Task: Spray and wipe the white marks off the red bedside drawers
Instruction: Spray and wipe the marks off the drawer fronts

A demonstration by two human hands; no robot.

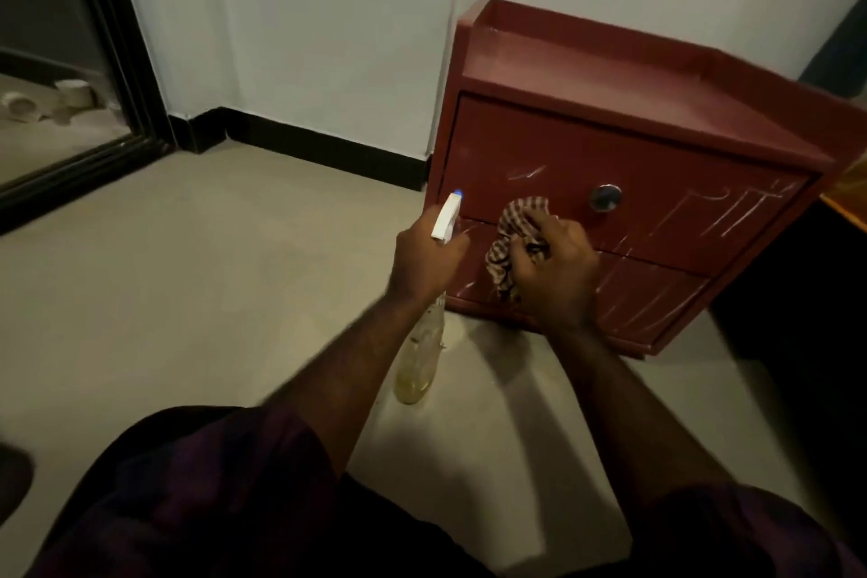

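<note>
The red bedside drawers (pixel 553 141) stand on the floor against the white wall, with a round metal knob (pixel 605 197) on the upper drawer. White marks (pixel 732 211) streak both drawer fronts, mostly at the right and lower left. My left hand (pixel 424 258) grips a clear spray bottle (pixel 420 357) by its white head, nozzle pointing at the drawers' left edge. My right hand (pixel 556 270) holds a bunched checked cloth (pixel 516 235) against the seam between the two drawer fronts, left of the knob.
A black-framed mirror (pixel 117 75) leans at the far left. A black skirting (pixel 319 153) runs along the wall. Beige floor (pixel 187 272) lies in front. A dark piece of furniture (pixel 797 305) sits right of the drawers. My dark-clothed knees fill the bottom.
</note>
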